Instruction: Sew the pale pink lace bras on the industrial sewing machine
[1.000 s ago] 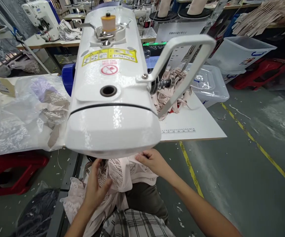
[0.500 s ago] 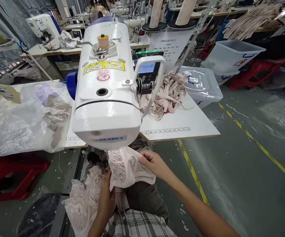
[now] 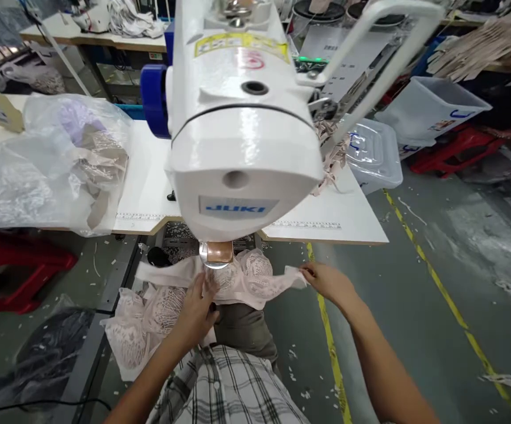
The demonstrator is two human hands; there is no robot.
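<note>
The machine head (image 3: pixel 246 147) of a sewing machine carries a badge (image 3: pixel 237 208) reading "JUKI" in blue. On top, a yellow label (image 3: pixel 241 44) and a red round mark (image 3: pixel 250 59) are too blurred to read, as is the printing on the paper sheet (image 3: pixel 339 76) behind. Just below the head, a pale pink lace bra (image 3: pixel 255 280) lies spread above the lap. The right hand (image 3: pixel 328 285) pinches its wing end, fingers closed; the left hand (image 3: pixel 198 312), fingers half-bent, touches its other side, whether gripping I cannot tell.
</note>
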